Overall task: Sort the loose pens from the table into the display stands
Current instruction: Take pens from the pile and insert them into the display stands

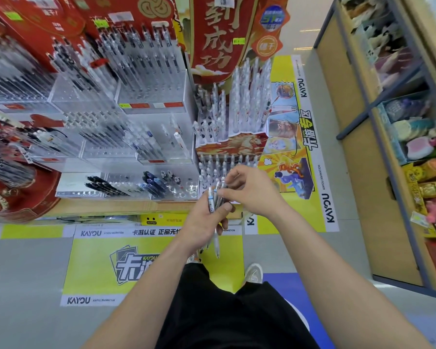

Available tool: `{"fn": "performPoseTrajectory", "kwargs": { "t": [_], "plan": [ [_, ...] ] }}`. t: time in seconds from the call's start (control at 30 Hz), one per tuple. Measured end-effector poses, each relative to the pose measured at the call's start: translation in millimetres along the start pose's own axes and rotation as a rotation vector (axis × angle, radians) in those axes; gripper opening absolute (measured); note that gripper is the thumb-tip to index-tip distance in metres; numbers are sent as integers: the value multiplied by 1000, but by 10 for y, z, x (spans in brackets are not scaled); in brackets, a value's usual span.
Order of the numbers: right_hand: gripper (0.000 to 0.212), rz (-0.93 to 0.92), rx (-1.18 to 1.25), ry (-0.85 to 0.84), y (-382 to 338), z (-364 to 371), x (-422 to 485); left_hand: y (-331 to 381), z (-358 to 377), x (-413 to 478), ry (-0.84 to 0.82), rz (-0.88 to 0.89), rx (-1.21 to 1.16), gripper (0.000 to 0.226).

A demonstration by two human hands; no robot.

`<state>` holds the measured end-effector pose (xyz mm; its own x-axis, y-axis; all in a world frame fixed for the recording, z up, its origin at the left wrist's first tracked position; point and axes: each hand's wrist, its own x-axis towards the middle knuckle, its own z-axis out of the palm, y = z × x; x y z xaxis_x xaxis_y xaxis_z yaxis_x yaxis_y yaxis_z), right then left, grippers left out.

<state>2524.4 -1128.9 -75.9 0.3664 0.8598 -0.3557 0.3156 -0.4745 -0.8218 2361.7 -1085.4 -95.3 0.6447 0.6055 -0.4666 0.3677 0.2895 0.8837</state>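
Observation:
My left hand grips a bundle of clear-barrelled pens, their tips hanging down below my palm. My right hand reaches across from the right and pinches the top end of one pen in that bundle. Both hands hover just in front of the tiered white pen stand with a red horse picture, whose rows hold upright white pens. To its left stand clear acrylic display stands with rows of holes, partly filled with black and blue pens.
The wooden table edge runs below the stands. Red cardboard displays rise behind them. A shelf unit with toys and packets lines the right side. Yellow floor stickers and my legs lie below.

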Motion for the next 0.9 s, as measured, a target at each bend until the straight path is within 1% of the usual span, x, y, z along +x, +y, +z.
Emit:
{"fn": "performPoseTrajectory", "kwargs": {
  "t": [0.17,0.37,0.47,0.57,0.63,0.77,0.8,0.9],
  "plan": [
    [25,39,129,7,9,-19,20,-15,-56,-18,3,18,-11,13],
    [21,-23,179,169,-35,-16,7,-20,-128,9,39,49,8,7],
    [23,-35,258,230,-68,10,7,-15,-136,15,58,37,-16,12],
    [31,-11,316,209,-91,65,-15,6,-123,29,66,54,-24,13],
    [30,-15,309,195,-106,49,-23,19,-122,18,67,68,4,15],
    [22,-106,260,234,-190,-79,-17,44,-122,-9,114,62,45,29],
    [21,-129,258,243,-231,-101,-18,56,-129,0,137,52,22,29],
    [20,-194,307,287,-362,-174,-9,73,-220,24,213,-15,-49,18]
  ]
}}
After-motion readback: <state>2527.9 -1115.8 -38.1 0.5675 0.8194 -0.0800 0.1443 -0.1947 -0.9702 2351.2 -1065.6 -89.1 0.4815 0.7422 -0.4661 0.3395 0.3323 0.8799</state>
